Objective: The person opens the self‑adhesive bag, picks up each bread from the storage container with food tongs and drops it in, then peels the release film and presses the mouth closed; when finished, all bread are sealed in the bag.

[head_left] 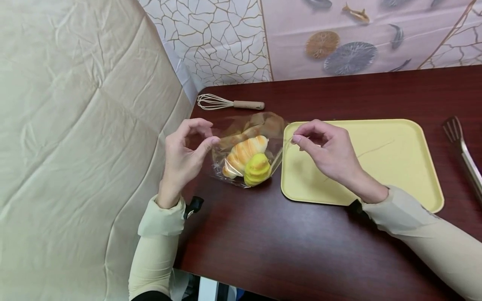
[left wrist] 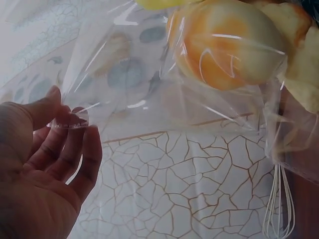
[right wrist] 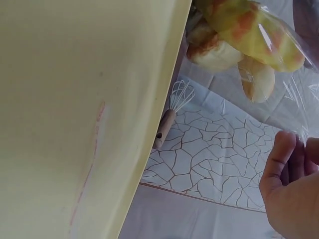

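A clear plastic bag (head_left: 278, 159) with several bread pieces is held up between my two hands. Inside it show an orange-striped roll (head_left: 244, 155), a yellow swirled piece (head_left: 257, 170) and browner breads (head_left: 271, 125) behind them. My left hand (head_left: 184, 152) pinches the bag's left edge between thumb and fingers; in the left wrist view, the plastic film (left wrist: 134, 84) stretches away from the fingertips. On the other side, my right hand (head_left: 327, 148) pinches the opposite edge over the tray's left end. The right wrist view shows the film (right wrist: 294, 99) meeting those fingertips.
A yellow tray (head_left: 395, 167) lies right of the bag, partly under my right hand. Behind the bag is a whisk (head_left: 241, 103) with a wooden handle. A metal fork-ended utensil (head_left: 465, 152) lies at the far right. Quilted fabric (head_left: 83, 146) hangs along the left.
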The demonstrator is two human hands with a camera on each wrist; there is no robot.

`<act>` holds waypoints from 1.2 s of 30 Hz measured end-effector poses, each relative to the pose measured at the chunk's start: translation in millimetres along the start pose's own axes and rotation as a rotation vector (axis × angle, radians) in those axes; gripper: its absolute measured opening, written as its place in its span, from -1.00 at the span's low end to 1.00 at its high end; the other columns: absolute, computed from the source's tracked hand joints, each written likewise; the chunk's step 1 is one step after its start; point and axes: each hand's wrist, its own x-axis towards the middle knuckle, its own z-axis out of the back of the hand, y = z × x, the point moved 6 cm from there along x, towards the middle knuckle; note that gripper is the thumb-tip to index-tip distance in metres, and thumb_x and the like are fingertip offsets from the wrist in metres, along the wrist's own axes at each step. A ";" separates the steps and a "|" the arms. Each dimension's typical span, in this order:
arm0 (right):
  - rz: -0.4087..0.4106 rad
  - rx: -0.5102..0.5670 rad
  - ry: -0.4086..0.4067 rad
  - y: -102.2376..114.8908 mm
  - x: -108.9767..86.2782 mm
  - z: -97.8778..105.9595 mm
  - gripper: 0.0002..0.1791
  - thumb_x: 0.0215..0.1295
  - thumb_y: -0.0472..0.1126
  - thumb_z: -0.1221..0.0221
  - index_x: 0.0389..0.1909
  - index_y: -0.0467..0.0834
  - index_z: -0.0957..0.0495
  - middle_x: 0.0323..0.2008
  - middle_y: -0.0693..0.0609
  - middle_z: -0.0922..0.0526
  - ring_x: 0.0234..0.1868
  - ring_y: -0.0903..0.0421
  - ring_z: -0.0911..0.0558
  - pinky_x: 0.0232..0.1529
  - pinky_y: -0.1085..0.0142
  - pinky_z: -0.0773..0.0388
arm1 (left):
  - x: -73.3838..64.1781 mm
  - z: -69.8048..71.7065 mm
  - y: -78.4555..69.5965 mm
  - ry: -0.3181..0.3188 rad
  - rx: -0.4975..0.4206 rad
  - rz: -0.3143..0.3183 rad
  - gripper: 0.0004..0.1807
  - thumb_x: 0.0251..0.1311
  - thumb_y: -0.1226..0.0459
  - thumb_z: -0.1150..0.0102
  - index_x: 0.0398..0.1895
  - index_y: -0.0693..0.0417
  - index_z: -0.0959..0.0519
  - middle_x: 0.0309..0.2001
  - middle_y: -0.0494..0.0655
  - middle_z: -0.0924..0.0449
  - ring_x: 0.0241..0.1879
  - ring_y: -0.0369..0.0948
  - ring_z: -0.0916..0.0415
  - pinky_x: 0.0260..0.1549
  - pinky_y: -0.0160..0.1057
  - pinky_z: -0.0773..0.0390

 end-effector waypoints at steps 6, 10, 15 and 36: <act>0.068 0.078 0.002 6.9 -2.5 -2.8 -0.96 0.44 -0.47 -0.27 -0.20 -0.38 -0.69 -0.30 0.36 -0.80 -0.29 0.36 -0.74 -0.18 0.56 -0.60 | -1.4 7.6 10.3 -0.067 -0.043 0.059 -0.79 0.18 0.61 -0.45 -0.14 0.52 -0.67 -0.37 0.07 -0.77 -0.34 -0.47 -0.60 -0.33 -0.49 -0.52; 0.140 0.110 -0.041 10.1 -3.0 -4.2 -0.96 0.38 -0.56 -0.26 -0.23 -0.43 -0.66 -0.36 0.36 -0.78 -0.35 0.33 -0.71 -0.24 0.54 -0.60 | -1.5 12.8 18.2 -0.112 -0.093 0.093 -0.86 0.20 0.61 -0.43 -0.21 0.54 -0.67 -0.35 -0.46 -0.73 -0.39 -0.46 -0.59 -0.32 -0.46 -0.54; 0.186 0.085 -0.096 12.5 -4.4 -3.3 -0.94 0.37 -0.58 -0.27 -0.20 -0.44 -0.62 -0.40 0.39 -0.73 -0.41 0.30 -0.66 -0.38 0.54 -0.52 | 0.0 15.1 25.4 -0.127 -0.155 0.110 -0.85 0.22 0.57 -0.45 -0.27 0.57 -0.66 -0.35 -0.55 -0.71 -0.37 -0.45 -0.61 -0.29 -0.46 -0.59; 0.308 -0.054 -0.074 18.0 -2.9 -2.9 -0.90 0.25 -0.55 -0.42 -0.30 -0.32 -0.78 -0.38 0.46 -0.64 -0.38 0.44 -0.59 -0.33 0.56 -0.44 | -1.7 15.8 35.1 -0.047 -0.118 0.180 -0.80 0.06 0.65 -0.50 -0.24 0.51 -0.72 -0.35 -0.61 -0.76 -0.39 -0.52 -0.67 -0.36 -0.51 -0.63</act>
